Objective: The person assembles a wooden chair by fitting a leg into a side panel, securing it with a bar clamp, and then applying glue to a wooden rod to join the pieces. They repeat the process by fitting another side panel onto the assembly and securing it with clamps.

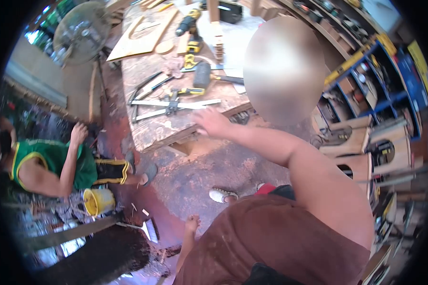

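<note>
My right hand (211, 122) is at the near edge of the wooden workbench (152, 135), fingers apart and holding nothing. Just beyond it lies a metal bar clamp (173, 105) with black and yellow parts. My left hand (192, 222) hangs low over the floor beside my brown shirt, small in view; its fingers look loosely apart, with nothing visible in them. A black-headed mallet (202, 75) rests on the bench behind the clamp, near a yellow and black drill (189, 23). Flat wooden pieces (133, 42) lie at the bench's far left.
A co-worker in a green top (83, 164) is at the left, near a yellow bucket (99, 202). A blurred oval (284, 71) covers part of the bench's right side. Blue shelving (380, 88) and wooden panels (356, 166) stand right. A brush (150, 230) lies on the floor.
</note>
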A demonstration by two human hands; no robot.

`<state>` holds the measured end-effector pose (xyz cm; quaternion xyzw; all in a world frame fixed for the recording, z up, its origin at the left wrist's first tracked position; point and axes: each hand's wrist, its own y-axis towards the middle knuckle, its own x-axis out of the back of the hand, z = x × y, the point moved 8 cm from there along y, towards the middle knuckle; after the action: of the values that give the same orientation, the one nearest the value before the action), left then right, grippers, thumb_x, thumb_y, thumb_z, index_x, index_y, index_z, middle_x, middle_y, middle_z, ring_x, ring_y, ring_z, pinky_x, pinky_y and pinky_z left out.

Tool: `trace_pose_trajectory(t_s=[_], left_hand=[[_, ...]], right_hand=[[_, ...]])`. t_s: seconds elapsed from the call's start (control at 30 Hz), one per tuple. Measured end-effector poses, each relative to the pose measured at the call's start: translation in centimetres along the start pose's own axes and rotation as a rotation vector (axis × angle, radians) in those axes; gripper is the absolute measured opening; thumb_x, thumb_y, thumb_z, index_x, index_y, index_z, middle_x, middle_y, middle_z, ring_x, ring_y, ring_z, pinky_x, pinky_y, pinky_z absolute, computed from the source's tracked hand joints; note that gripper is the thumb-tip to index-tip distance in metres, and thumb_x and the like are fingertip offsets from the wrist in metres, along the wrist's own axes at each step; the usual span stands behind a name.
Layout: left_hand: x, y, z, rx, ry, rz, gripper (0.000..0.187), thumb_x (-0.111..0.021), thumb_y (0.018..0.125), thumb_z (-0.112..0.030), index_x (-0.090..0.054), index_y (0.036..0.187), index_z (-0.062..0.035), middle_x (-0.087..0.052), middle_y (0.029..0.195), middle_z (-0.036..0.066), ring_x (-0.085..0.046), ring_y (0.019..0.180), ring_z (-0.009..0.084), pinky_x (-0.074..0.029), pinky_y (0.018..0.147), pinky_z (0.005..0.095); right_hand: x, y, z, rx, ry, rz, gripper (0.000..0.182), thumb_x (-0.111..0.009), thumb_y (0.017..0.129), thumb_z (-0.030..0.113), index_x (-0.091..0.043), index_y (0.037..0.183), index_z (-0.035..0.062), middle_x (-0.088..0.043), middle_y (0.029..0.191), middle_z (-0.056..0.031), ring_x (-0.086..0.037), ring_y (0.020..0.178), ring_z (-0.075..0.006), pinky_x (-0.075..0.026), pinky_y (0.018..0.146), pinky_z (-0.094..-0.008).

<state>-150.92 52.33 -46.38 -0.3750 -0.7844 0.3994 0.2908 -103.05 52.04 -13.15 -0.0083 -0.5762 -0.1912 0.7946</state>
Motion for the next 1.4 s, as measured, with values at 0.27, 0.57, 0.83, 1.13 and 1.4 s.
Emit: trace_pose_trajectory(t_s=[0.27,0.57,0.83,1.13,1.4], left_hand=[[-3.3,8.1,-5.7,-0.2,0.387,0.246,0.035,-0.066,0.09,-0.034,-0.064,0.108,-0.0039,-0.062,0.078,0.004,-0.056,0.064,0.0116,-0.045,0.054,0.0266],[-22.6,5.9,-22.4,-0.333,0.848,0.286,0.027,-0.063,0.095,-0.029,-0.061,0.108,-0.0055,-0.062,0.08,0.003,-0.058,0.067,0.0114,-0.045,0.055,0.0268],[-50.3,1.2,-26.6,-0.47,1.046,0.667,0.025,-0.061,0.095,-0.023,-0.06,0.113,-0.0049,-0.065,0.094,0.005,-0.061,0.079,0.013,-0.049,0.068,0.0275],[-68.6,-4.8,-26.9,-0.596,1.48,0.912,0.033,-0.061,0.094,-0.018,-0.058,0.121,-0.0005,-0.066,0.106,0.01,-0.061,0.096,0.0179,-0.049,0.085,0.031],[-78.6,8.3,-28.2,-0.989,1.716,1.292,0.038,-0.063,0.092,-0.026,-0.058,0.119,-0.0007,-0.067,0.105,0.011,-0.064,0.093,0.0199,-0.05,0.086,0.0309]], right_hand=[[-1.5,-49.2,-4.7,-1.091,0.591,0.649,0.079,-0.032,0.095,0.068,-0.054,0.136,0.0042,-0.053,0.137,-0.022,-0.047,0.131,-0.0345,-0.037,0.109,-0.0425],[-5.4,-72.1,3.0,-1.83,1.156,-0.73,0.048,-0.042,0.101,0.045,-0.065,0.115,0.0053,-0.066,0.112,-0.0104,-0.058,0.102,-0.0177,-0.044,0.093,-0.0334],[-2.3,-80.3,2.1,-1.829,1.532,-1.298,0.047,-0.045,0.101,0.041,-0.062,0.124,0.0034,-0.066,0.113,-0.0093,-0.061,0.099,-0.016,-0.046,0.09,-0.0308],[-1.8,-83.9,1.2,-1.825,1.465,-1.462,0.056,-0.042,0.102,0.046,-0.053,0.135,0.0014,-0.058,0.132,-0.0165,-0.052,0.123,-0.024,-0.036,0.107,-0.035],[5.8,-82.0,-1.7,-1.764,1.058,-1.432,0.059,-0.041,0.103,0.042,-0.031,0.15,0.0064,-0.031,0.154,-0.0203,-0.026,0.145,-0.0321,-0.021,0.118,-0.0389]])
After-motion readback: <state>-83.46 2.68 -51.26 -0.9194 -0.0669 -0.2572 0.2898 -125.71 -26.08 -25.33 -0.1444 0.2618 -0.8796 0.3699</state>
